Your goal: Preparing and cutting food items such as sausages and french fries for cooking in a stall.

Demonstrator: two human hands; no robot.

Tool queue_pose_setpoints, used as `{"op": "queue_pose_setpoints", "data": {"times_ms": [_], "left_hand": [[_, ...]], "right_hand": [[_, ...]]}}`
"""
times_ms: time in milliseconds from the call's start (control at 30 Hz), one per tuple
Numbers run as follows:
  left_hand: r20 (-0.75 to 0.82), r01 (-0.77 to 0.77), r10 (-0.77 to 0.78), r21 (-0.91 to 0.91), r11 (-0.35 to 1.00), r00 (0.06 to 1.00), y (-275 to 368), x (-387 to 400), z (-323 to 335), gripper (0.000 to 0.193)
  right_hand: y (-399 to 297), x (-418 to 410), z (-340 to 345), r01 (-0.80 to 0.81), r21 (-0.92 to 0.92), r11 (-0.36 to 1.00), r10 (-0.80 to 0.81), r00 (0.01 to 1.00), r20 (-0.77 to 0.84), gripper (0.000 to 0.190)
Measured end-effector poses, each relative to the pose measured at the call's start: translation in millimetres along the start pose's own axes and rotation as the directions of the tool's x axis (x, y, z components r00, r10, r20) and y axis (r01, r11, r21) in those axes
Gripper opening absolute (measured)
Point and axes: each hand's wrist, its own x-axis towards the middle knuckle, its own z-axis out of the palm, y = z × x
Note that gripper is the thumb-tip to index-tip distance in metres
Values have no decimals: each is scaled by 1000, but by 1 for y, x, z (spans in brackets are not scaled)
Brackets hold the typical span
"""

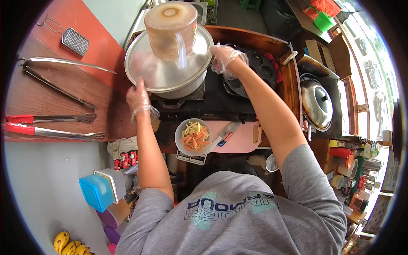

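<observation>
A large aluminium pot with a domed metal lid sits at the left side of a black gas stove. On the lid stands a cloudy plastic jug, apparently upside down. My left hand, in a clear plastic glove, grips the pot's near left side, its thumb up against the lid's rim. Gloved the same way, my right hand holds the pot's right side; its fingertips and any handle there are hidden. Beside that hand lies a dark pan with round moulds.
A bowl of carrot and pale vegetable sticks rests on a kitchen scale. A knife and a smaller blue-and-red-handled tool lie on a pink cutting board. Tongs and a grater are at left, a lidded wok at right.
</observation>
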Motion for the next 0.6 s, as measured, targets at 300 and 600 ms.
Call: {"op": "queue_pose_setpoints", "data": {"times_ms": [300, 600], "left_hand": [[63, 297, -299, -423, 856, 952, 12, 7, 4, 25], [76, 270, -264, -435, 859, 961, 4, 12, 1, 24]], "right_hand": [[-34, -30, -5, -316, 516, 796, 303, 946, 113, 26], [-37, -43, 6, -174, 613, 771, 212, 977, 11, 33]]}}
